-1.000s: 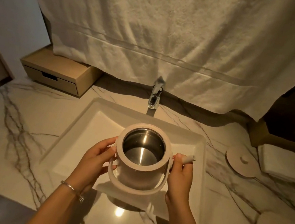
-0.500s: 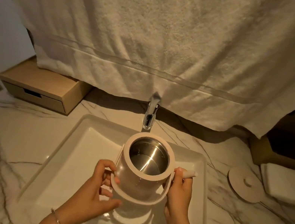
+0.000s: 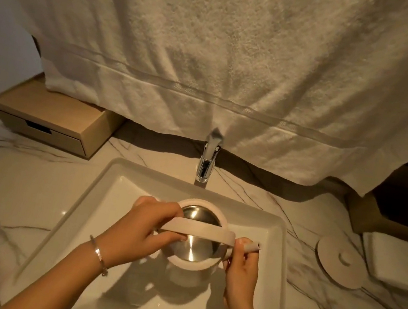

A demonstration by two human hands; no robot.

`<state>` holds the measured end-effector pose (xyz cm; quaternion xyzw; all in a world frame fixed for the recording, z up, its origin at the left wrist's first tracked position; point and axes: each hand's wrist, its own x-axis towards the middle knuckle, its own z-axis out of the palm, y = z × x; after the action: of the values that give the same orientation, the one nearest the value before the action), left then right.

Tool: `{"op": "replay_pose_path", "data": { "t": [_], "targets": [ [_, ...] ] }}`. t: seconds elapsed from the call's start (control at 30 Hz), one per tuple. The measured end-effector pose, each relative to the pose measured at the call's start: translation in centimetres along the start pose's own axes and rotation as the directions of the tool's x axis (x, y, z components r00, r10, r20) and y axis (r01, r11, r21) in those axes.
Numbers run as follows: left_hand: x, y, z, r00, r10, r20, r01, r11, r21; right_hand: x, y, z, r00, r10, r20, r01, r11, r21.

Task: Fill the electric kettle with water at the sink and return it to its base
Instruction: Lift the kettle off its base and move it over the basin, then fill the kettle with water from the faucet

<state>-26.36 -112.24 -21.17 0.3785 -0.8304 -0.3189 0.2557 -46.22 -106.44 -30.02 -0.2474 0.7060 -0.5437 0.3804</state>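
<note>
From the head camera, looking down, the kettle (image 3: 192,250) is in the middle of the white sink (image 3: 96,203), just in front of the shiny tap (image 3: 206,164). Its top is open and the inside is bright metal. I cannot tell if it sits on the sink floor or hangs a bit above it.

The pale handle (image 3: 200,232) is a flat band that goes across the open top. The left hand (image 3: 139,235) has its fingers curled round the left end of the band. The right hand (image 3: 243,267) pinches the right end, so both hands hold the kettle, one on each side. A small pale stub (image 3: 253,247) sticks out by the right thumb, and I cannot tell what it is. A thin bracelet (image 3: 98,254) is on the left wrist.

The round lid (image 3: 340,263) lies flat on the marble counter (image 3: 14,189), to the right of the sink and apart from the kettle. Just past it is a folded white cloth (image 3: 401,262).

A big white towel (image 3: 214,60) hangs behind the sink, its bottom edge touching the top of the tap. A small wooden drawer box (image 3: 48,121) sits on the counter at the back left.
</note>
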Motion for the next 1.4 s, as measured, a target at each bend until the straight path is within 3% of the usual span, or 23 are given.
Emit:
{"op": "replay_pose_path", "data": {
  "t": [0.1,0.27,0.37,0.47,0.63,0.77,0.83,0.93,1.07,1.17,1.4],
  "targets": [
    [2.0,0.0,0.3,0.983,-0.181,-0.002,0.174,0.944,-0.281,-0.5,0.8,-0.1,0.998,0.022,0.064,-0.02,0.999,-0.034],
    [3.8,-1.6,0.4,0.947,-0.301,-0.113,0.238,0.893,-0.382,0.0,-0.9,-1.0,0.981,0.085,0.177,-0.082,0.996,-0.025],
    [4.1,-2.3,0.2,0.956,-0.28,-0.084,0.225,0.89,-0.397,0.6,-4.1,-1.7,0.978,-0.122,0.166,0.132,0.99,-0.048],
    [5.4,-2.5,0.1,0.955,-0.288,-0.072,0.236,0.884,-0.403,1.7,-8.2,-0.9,0.902,-0.304,0.307,0.356,0.925,-0.131],
    [7.6,-2.8,0.0,0.953,-0.299,-0.042,0.26,0.883,-0.391,5.7,-13.2,2.1,0.816,-0.379,0.436,0.543,0.762,-0.354],
    [8.8,-3.6,0.3,0.951,-0.307,-0.042,0.266,0.877,-0.399,9.5,-16.1,5.2,0.713,-0.331,0.618,0.686,0.511,-0.518],
    [9.3,-4.2,0.4,0.949,-0.312,-0.049,0.265,0.872,-0.412,10.9,-17.0,6.7,0.666,-0.237,0.707,0.741,0.316,-0.593],
    [10.0,-5.2,0.4,0.946,-0.321,-0.051,0.271,0.865,-0.423,11.9,-17.2,8.6,0.596,-0.183,0.782,0.801,0.068,-0.594],
    [10.9,-5.9,0.4,0.951,-0.309,-0.029,0.267,0.862,-0.431,12.9,-17.0,9.7,0.522,-0.214,0.826,0.821,-0.137,-0.554],
    [11.8,-6.1,0.1,0.956,-0.292,-0.034,0.251,0.87,-0.424,13.4,-16.9,9.7,0.506,-0.222,0.833,0.828,-0.147,-0.542],
    [13.2,-6.3,0.0,0.95,-0.311,-0.033,0.27,0.87,-0.412,13.6,-17.5,10.0,0.541,-0.18,0.821,0.827,-0.062,-0.559]
  ]
}}
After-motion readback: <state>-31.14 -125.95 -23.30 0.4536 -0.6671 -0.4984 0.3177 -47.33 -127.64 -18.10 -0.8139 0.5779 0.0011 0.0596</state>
